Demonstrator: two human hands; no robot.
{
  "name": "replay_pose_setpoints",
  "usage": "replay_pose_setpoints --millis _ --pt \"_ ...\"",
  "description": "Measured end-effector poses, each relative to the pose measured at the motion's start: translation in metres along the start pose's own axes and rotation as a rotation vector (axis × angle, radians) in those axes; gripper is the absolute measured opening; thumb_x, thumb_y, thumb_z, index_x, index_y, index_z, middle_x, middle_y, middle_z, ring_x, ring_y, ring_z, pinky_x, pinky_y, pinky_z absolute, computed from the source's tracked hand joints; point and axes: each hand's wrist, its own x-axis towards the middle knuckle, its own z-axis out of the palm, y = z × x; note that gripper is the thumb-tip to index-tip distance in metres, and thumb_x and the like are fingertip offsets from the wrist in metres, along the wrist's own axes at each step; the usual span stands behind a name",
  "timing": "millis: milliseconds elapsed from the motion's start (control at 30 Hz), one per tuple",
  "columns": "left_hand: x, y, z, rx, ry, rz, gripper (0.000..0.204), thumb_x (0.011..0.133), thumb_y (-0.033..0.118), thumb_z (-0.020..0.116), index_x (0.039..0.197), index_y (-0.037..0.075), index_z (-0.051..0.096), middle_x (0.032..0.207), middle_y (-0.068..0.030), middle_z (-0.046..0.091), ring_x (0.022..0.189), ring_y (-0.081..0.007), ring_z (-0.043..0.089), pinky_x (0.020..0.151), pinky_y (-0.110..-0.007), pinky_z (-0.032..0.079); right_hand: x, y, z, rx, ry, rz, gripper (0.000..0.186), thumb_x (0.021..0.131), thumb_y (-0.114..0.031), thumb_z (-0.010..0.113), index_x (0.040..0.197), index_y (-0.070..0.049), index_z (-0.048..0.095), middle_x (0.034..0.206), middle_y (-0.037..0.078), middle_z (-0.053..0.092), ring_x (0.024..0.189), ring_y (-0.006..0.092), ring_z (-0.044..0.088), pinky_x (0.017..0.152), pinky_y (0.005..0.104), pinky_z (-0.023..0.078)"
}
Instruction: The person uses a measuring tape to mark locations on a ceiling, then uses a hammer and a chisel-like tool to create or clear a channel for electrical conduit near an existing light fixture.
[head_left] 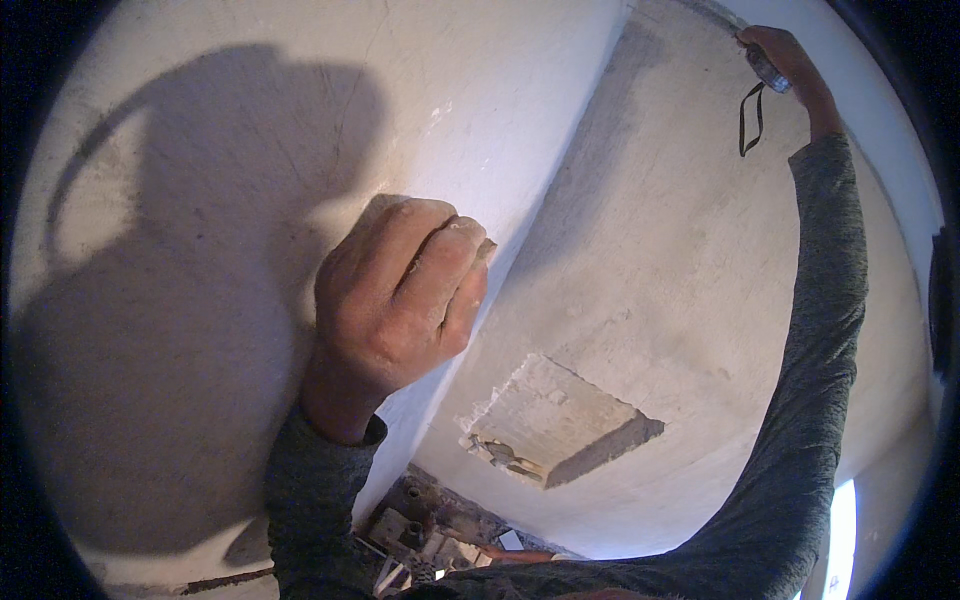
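Head view: which step?
— Holding, I judge: right hand (792, 66) grips the round tool (766, 70) above the wall recess (560, 415); left hand (400, 290) has curled fingers, contents I cannot tell.
— And next?
— Steadiness, probably.

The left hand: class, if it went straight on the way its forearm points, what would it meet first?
The left hand would most likely meet the pale wall on the picture's left side, which shows directly beyond it. One view leaves depth unclear, so the gap cannot be judged.
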Motion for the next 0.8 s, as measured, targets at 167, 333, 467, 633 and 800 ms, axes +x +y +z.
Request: replay_pose_setpoints --millis 167,333,467,633,800 --pt "0.000 -0.001 -0.001 -0.013 0.008 0.001 0.024 0.064 -0.005 0.074 0.085 -0.001 0.064 0.084 -0.0105 0.059 0.072 -0.0219 0.062 0.060 -0.031 0.052 -0.003 -0.006 -0.004 0.022 -0.018 0.021 0.036 0.090 -0.036 0.057 0.104 -0.006 0.071 0.097 0.008 0.070 0.084 0.0183 0.063 0.079 0.0311 0.049" --pt "0.000 0.000 0.000 -0.003 0.010 0.007 0.024 0.063 -0.005 0.074 0.085 0.000 0.064 0.083 -0.0103 0.060 0.071 -0.0214 0.062 0.060 -0.031 0.052 -0.004 -0.004 -0.002 0.136 -0.014 0.141 0.037 0.089 -0.037 0.058 0.104 -0.006 0.072 0.093 0.006 0.070 0.080 0.0163 0.062 0.075 0.0307 0.049" --pt "-0.001 0.001 0.001 -0.010 0.012 -0.008 0.022 0.066 -0.005 0.073 0.084 0.000 0.063 0.082 -0.0105 0.060 0.071 -0.0230 0.062 0.059 -0.032 0.051 -0.001 -0.001 -0.005 -0.051 -0.026 -0.081 0.037 0.090 -0.037 0.057 0.101 -0.005 0.071 0.091 0.005 0.069 0.080 0.0149 0.062 0.075 0.0306 0.049" --pt "-0.001 0.000 -0.001 0.005 0.001 0.004 0.024 0.063 -0.005 0.074 0.084 0.000 0.063 0.082 -0.0100 0.059 0.071 -0.0215 0.062 0.060 -0.031 0.052 -0.004 -0.014 -0.002 0.097 -0.015 0.056 0.037 0.089 -0.037 0.055 0.097 -0.004 0.069 0.088 0.005 0.068 0.077 0.0155 0.061 0.074 0.0310 0.049" --pt "-0.002 0.000 0.000 -0.022 0.001 -0.001 0.025 0.063 -0.005 0.075 0.084 0.000 0.063 0.083 -0.0101 0.059 0.071 -0.0218 0.062 0.060 -0.031 0.052 -0.005 -0.017 -0.006 0.156 -0.080 0.264 0.035 0.088 -0.038 0.055 0.092 -0.004 0.067 0.085 0.005 0.066 0.074 0.0155 0.060 0.071 0.0310 0.048"
